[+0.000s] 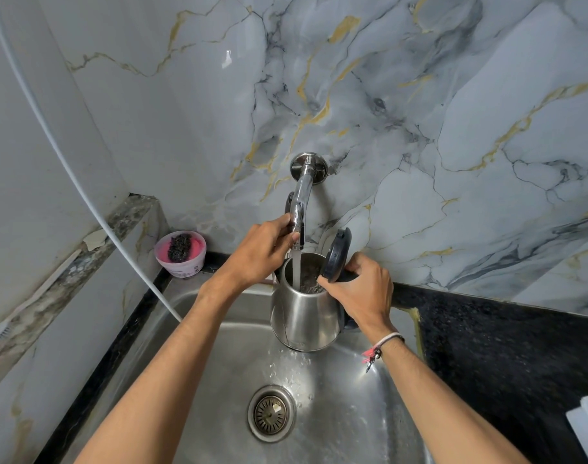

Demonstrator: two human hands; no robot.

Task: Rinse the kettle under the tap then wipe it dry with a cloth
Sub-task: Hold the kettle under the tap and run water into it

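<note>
A steel kettle (302, 316) with its black lid (336, 254) flipped open is held upright over the steel sink (219, 346). Water streams from the chrome wall tap (301, 195) straight into the kettle's mouth. My right hand (363, 293) grips the kettle's black handle on its right side. My left hand (266, 249) is closed around the tap's spout end and its black lever, just above and left of the kettle. No cloth is in view.
A pink tub (180, 252) with a dark scrubber sits at the sink's back left corner. A white hose (85, 192) curves down into the sink. Black countertop (503, 346) lies to the right, with a white object (587, 426) at its near edge. The drain (272, 413) is below the kettle.
</note>
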